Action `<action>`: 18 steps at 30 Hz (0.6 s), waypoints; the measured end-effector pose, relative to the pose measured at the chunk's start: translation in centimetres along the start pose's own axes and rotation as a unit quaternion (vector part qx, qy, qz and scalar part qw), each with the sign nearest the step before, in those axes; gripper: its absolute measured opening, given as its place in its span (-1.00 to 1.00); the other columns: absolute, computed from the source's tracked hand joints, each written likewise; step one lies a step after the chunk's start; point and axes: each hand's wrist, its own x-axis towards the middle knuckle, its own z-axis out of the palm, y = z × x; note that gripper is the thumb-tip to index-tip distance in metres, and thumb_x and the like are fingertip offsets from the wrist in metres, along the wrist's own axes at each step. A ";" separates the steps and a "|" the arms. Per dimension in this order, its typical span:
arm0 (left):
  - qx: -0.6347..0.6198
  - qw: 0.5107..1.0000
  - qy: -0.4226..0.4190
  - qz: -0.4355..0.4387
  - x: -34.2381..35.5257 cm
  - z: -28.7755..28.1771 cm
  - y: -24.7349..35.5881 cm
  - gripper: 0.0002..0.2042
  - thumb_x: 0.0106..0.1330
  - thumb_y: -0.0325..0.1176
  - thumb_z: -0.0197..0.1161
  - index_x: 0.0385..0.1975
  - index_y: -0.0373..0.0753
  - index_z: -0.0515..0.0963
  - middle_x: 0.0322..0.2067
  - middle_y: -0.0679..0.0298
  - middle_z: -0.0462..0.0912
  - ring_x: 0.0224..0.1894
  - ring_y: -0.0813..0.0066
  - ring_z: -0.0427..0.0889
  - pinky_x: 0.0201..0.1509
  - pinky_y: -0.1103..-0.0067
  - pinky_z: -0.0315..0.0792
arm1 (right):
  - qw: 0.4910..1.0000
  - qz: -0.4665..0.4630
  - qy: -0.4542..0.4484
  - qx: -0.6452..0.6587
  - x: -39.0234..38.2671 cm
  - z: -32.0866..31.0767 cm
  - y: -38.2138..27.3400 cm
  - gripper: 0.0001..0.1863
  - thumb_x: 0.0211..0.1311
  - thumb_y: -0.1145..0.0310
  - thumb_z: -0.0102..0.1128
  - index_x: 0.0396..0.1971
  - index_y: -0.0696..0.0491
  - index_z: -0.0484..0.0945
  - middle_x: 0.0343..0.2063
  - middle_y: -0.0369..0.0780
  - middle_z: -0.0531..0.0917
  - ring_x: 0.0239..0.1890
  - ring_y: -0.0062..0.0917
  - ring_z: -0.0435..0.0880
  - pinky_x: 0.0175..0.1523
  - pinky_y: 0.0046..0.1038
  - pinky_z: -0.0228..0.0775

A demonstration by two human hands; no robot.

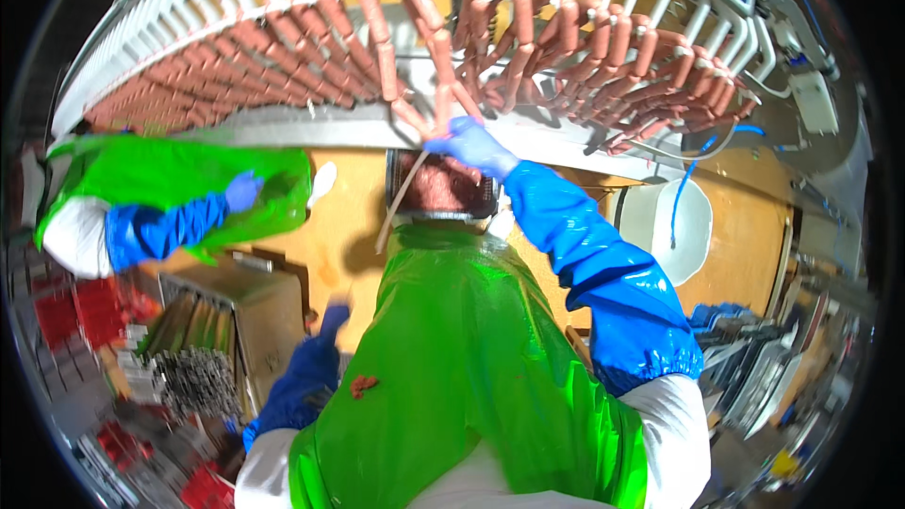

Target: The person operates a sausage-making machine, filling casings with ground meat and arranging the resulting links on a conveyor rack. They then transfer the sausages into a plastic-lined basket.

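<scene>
My right hand (pixel 471 143), in a purple-blue glove, grips the lower end of a hanging strand of pink sausage links (pixel 438 66) in front of the rail. A pale, thin length of empty casing (pixel 405 193) dangles below that hand, over a black tray of minced meat (pixel 441 190). My left hand (pixel 337 306) is low at the left, beside my green apron (pixel 452 349); it is blurred, so its fingers cannot be made out. Many more linked strands (pixel 273 57) hang from white rods along a metal rail (pixel 339 132).
A co-worker's gloved hand (pixel 242 190) and green apron (pixel 132 174) are at the left. A metal cart with racked rods (pixel 212 320) stands lower left, near red crates (pixel 94 311). A white bucket (pixel 641 221) with a blue hose (pixel 686 179) stands at the right, above stacked metal pieces (pixel 731 358).
</scene>
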 end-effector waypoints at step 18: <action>-0.090 0.750 0.402 0.518 -0.5 -46.5 6.7 -0.74 0.16 -0.59 0.11 -0.14 -0.47 0.53 -0.10 -0.14 0.57 0.02 -0.13 0.53 0.15 0.19 0.41 | 0.971 -0.027 0.222 0.087 -4.3 7.9 -8.6 -0.59 0.40 0.21 0.10 0.05 0.21 0.46 -0.23 -0.24 0.64 -0.19 -0.58 0.58 -0.04 -0.50 0.46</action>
